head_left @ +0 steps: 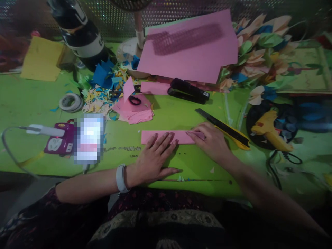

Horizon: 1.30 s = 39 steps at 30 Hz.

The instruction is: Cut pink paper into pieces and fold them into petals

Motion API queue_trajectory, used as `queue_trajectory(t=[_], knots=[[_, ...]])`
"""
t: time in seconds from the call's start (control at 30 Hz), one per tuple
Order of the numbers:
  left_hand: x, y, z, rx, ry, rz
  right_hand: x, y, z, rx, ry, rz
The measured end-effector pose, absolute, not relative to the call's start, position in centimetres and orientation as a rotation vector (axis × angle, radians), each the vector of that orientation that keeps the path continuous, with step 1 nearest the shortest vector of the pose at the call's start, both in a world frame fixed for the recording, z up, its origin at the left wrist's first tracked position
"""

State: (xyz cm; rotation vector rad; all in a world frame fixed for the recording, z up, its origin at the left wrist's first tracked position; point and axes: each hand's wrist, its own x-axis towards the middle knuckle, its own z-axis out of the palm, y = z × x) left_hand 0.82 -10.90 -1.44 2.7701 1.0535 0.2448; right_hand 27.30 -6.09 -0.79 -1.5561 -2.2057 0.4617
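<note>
- Two hands are pressing a pink paper strip (166,137) lying flat on the green surface (181,114).
- My left hand (155,157) is spreading its fingers flat, gripping nothing.
- My right hand (211,141) is pinning the strip's 3 o'clock end, fingers flat.
- At 2 o'clock from it, I am seeing a utility knife (224,128) lying.

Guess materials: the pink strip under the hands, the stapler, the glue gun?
Pink strip: thin matte paper, lying flat with crisp edges under both hands. Stapler: looks like glossy black plastic casing, given the highlights. Glue gun: yellow, probably moulded plastic.
</note>
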Motion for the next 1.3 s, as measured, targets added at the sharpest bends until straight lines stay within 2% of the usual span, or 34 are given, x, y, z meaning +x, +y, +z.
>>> queue_trajectory(t=[1.03, 1.3], knots=[[0.8, -10.7, -1.6, 2.804, 1.059, 0.306, 27.2, -6.1, -1.8, -1.614, -2.24, 0.416], [0.7, -10.7, -1.7, 2.775, 1.042, 0.307, 27.2, -6.2, -0.8, -1.666, -2.203, 0.46]])
